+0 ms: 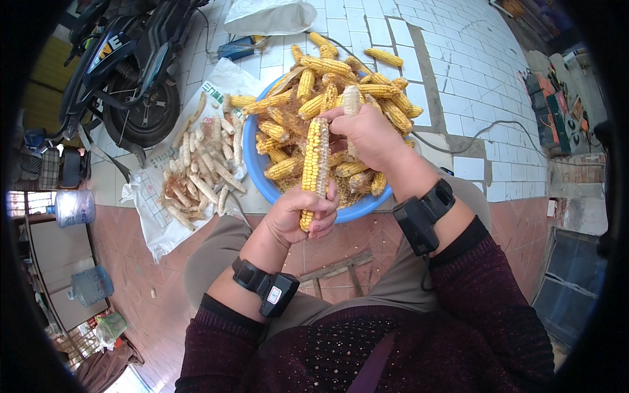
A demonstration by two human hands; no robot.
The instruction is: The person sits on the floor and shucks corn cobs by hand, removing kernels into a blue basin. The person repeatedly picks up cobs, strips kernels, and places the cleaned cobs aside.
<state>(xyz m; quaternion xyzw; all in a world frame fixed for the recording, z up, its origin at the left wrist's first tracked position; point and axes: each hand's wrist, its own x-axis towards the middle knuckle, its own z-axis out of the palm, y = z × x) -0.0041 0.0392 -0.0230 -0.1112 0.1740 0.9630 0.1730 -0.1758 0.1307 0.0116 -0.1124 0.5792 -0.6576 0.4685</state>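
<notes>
My left hand (312, 209) grips the lower end of a dried corn ear (315, 162), which stands nearly upright. Yellow kernels cover most of it, while a pale strip along its right side is stripped. A bare corncob (352, 102) is held in my right hand (371, 130), close by the ear's upper end; the cob's middle is hidden by the fingers. Beneath both hands, a blue plastic basin (255, 174) is heaped with yellow corn ears (381, 91) and brown silk. Loose kernels (344, 189) show in its near part.
Bare cobs (201, 162) lie piled on a white plastic sack (155, 236) left of the basin. An electric scooter (132, 83) stands beyond it. A dark cable (476, 142) crosses the tiled floor on the right, near a toolbox (557, 123). One ear (384, 57) lies behind the basin.
</notes>
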